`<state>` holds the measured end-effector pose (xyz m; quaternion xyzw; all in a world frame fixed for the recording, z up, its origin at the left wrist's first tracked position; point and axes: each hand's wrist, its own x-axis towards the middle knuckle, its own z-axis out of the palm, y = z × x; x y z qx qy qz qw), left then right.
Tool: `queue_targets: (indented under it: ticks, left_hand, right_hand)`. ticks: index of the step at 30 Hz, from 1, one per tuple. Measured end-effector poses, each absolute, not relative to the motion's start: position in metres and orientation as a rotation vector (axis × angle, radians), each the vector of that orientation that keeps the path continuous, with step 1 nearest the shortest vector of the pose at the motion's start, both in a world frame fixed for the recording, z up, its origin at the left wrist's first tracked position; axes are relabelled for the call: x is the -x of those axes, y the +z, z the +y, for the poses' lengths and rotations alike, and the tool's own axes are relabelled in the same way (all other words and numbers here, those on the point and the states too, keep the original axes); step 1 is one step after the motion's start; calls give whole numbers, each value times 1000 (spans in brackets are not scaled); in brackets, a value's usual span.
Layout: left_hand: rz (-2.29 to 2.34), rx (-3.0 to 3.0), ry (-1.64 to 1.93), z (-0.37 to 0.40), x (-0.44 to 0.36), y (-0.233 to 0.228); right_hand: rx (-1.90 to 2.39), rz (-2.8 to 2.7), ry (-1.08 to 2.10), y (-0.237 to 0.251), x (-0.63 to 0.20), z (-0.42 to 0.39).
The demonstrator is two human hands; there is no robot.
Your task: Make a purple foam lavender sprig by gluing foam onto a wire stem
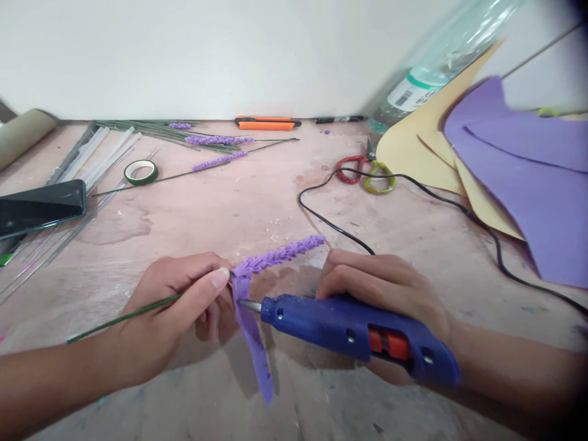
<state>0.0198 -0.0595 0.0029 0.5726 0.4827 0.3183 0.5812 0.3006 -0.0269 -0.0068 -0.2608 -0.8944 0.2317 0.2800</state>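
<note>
My left hand pinches a green wire stem where a purple foam strip wraps onto it. The wrapped part forms a purple lavender-like spike that points up and to the right. The loose end of the strip hangs down toward me. My right hand grips a blue hot glue gun with an orange trigger. Its metal nozzle touches the strip just right of my left thumb.
The glue gun's black cord loops across the wooden table. Purple and yellow foam sheets and a plastic bottle lie at the right, scissors mid-back. Finished purple stems, green floral tape, glue sticks, a phone and an orange cutter sit at the back left.
</note>
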Motion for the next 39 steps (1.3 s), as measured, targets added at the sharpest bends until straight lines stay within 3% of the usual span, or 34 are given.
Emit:
queue_targets:
  ticks: [5,9,14,20,22,25,30,39]
  left_hand:
    - [1143,-1242,841,-60,-19,0]
    - [1092,-1210,824,-60,-17,-1]
    - [1042,-1194,790,-62,-15,-5]
    - [939,-1193,710,-65,-12,-5]
    - [911,-1198,684,-65,-12,-2]
    - [868,-1196,631,-65,-12,2]
    - [801,-1082,652,-63,-12,2]
    - [784,-1018,711,-60,-16,-2]
  right_hand:
    - [766,-2349,808,24,-317,-23]
    - [988,-2386,481,42,-346,0]
    - [1250,-2458,86,25,-378,45]
    - [1055,-2681,30,29,-364,44]
    - [914,-2679,156,38,-338,27]
    - [740,-2680,595,49,-293,0]
    - [811,-2610,1185,55,-250,-15]
    - [1045,-2394,1192,45,-249,-7]
